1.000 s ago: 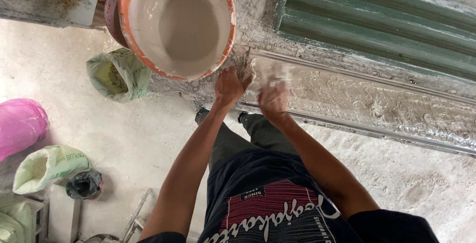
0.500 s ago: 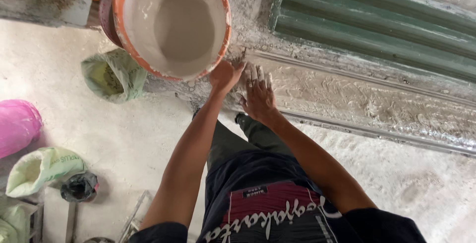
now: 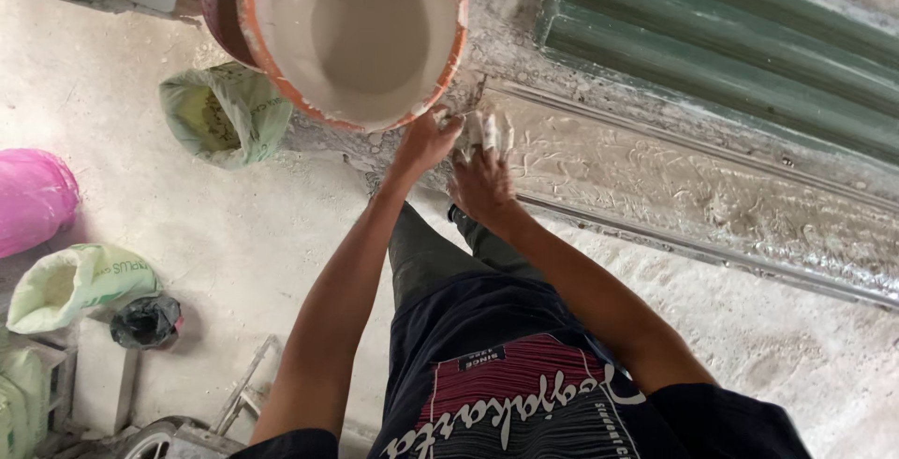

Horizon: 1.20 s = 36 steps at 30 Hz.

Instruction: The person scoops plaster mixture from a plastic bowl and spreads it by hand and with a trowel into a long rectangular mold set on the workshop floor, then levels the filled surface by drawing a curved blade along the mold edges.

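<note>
The left hand rests by the rim of an orange bucket coated inside with white plaster, its fingers loosely apart and touching the wet surface just below the bucket. The right hand, white with plaster, presses flat on the long grey mould lying on the bench, fingers spread. Green corrugated sheets lie beyond the mould. Green sacks sit on the floor to the left.

Single head-worn view, looking steeply down past the wearer's chest at both hands, close range, plaster-smeared mould strip and floor beyond.
</note>
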Available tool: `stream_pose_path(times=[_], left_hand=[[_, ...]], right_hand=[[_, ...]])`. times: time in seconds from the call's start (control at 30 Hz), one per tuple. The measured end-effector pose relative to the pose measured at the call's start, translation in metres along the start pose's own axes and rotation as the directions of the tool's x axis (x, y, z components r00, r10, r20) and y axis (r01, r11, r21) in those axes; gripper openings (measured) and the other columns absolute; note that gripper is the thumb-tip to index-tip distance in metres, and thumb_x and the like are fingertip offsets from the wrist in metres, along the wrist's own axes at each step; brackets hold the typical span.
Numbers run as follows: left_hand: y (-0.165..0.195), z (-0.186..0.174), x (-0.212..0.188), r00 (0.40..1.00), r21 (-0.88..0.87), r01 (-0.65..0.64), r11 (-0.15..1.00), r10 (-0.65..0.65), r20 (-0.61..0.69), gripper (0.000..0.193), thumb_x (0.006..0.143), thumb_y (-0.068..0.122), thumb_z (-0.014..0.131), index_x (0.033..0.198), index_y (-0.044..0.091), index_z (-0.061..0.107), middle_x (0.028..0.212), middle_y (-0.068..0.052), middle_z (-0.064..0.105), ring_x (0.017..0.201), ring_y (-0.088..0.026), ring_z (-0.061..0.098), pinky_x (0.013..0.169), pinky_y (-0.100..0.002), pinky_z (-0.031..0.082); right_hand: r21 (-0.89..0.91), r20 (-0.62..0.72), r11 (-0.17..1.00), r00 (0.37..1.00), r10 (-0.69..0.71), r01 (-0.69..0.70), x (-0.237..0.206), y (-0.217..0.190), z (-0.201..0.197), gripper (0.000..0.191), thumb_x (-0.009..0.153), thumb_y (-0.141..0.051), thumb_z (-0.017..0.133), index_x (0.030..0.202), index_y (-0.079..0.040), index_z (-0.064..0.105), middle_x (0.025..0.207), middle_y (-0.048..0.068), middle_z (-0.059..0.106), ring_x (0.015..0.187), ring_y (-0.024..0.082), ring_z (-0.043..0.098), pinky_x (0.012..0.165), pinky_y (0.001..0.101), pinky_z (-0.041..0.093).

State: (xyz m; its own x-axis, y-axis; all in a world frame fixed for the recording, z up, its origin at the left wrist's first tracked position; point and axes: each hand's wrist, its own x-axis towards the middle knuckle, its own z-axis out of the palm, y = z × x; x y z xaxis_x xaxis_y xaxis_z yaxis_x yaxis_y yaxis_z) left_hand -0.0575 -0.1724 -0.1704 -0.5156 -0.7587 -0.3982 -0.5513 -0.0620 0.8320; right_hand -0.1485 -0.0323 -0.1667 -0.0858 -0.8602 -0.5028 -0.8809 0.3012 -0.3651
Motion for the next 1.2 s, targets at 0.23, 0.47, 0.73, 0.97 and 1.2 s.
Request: stream_pose_path(times=[0.23,0.47,0.73,0.97,1.2], left_hand=[[-0.022,0.003,-0.001,0.981,0.108,-0.195,0.975,0.195,0.009,0.047,0.089,0.027,0.071,0.123,-0.006,0.065,0.132,-0.03,0.061,0.131,-0.042,0.058,0.113,-0.047,0.044],[-0.027,-0.003,-0.015,0.925,0.253,-0.377,0.891,0.348,0.152,0.071,0.079,0.027,0.08,0.139,-0.001,0.054,0.141,-0.023,0.056,0.136,-0.04,0.049,0.113,-0.049,0.041],[-0.005,0.005,-0.036,0.908,0.493,-0.417,0.764,0.33,0.257,0.111,0.054,0.049,0.098,0.136,-0.001,0.042,0.137,-0.017,0.045,0.127,-0.037,0.043,0.104,-0.055,0.035],[-0.025,0.024,-0.036,0.932,0.542,-0.359,0.76,0.319,0.169,0.103,0.065,0.043,0.097,0.139,0.001,0.039,0.14,-0.018,0.043,0.133,-0.038,0.041,0.111,-0.054,0.033],[-0.029,0.025,-0.034,0.955,0.484,-0.298,0.823,0.253,0.158,0.109,0.064,0.039,0.099,0.144,0.004,0.034,0.145,-0.018,0.041,0.138,-0.038,0.038,0.114,-0.055,0.031]], right_hand=[[-0.09,-0.352,0.984,0.92,-0.174,0.151,0.012,0.006,0.007,0.027,0.083,-0.022,0.075,0.108,-0.01,0.076,0.166,0.038,0.021,0.151,0.051,0.022,0.122,0.0642,0.021],[0.165,-0.601,0.981,0.799,0.02,0.099,-0.016,0.045,0.0,0.025,0.088,-0.021,0.081,0.111,-0.013,0.077,0.17,0.027,0.019,0.158,0.051,0.005,0.129,0.0625,0.008],[0.199,-0.587,0.974,0.809,0.029,0.11,-0.017,0.047,0.019,0.032,0.082,-0.016,0.079,0.115,-0.017,0.08,0.168,0.032,0.017,0.156,0.053,0.003,0.128,0.064,0.016],[0.164,-0.646,0.978,0.764,0.008,0.128,-0.015,0.044,0.009,0.017,0.087,-0.022,0.079,0.103,-0.018,0.077,0.169,0.025,0.017,0.156,0.051,-0.001,0.127,0.0663,0.008],[0.329,-0.587,0.923,0.722,0.366,-0.201,-0.028,0.079,0.0,0.021,0.094,-0.016,0.074,0.115,-0.014,0.072,0.169,0.023,0.018,0.156,0.049,0.002,0.123,0.0714,0.004]])
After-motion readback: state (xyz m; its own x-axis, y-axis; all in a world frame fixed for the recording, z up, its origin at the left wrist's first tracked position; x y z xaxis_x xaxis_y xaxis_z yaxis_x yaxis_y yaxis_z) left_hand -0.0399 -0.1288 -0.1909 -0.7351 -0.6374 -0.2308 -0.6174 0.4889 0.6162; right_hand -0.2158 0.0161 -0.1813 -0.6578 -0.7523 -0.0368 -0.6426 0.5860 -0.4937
